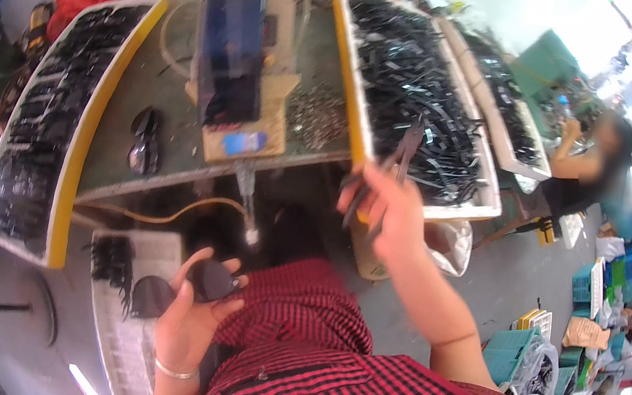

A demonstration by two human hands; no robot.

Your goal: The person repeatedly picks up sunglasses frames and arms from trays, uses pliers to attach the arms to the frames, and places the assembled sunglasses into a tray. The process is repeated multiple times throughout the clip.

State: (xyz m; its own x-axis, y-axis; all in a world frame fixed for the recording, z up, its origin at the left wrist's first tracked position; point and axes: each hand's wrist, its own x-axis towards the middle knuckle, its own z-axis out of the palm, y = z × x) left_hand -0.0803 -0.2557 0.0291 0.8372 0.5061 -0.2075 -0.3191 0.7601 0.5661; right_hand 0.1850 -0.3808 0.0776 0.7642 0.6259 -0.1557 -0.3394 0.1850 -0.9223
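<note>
My left hand [187,321] is low in the view, left of my lap. It grips a sunglasses front [212,280] with two dark lenses, thumb and fingers closed about it. My right hand [395,213] is raised at the near edge of the tray full of black temples [408,72]. Its fingers are closed around dark pliers [407,147], whose handles show below the hand and whose jaws point up over the temples. Motion blurs the tool, so I cannot make out whether its jaws hold a temple.
A second yellow-sided tray [84,138] with rows of dark glasses stands left. Between the trays are a dark-screened device [230,62] and a pair of sunglasses [144,143] on the bench. A white tray [99,312] sits low left. Another person [588,156] works at far right.
</note>
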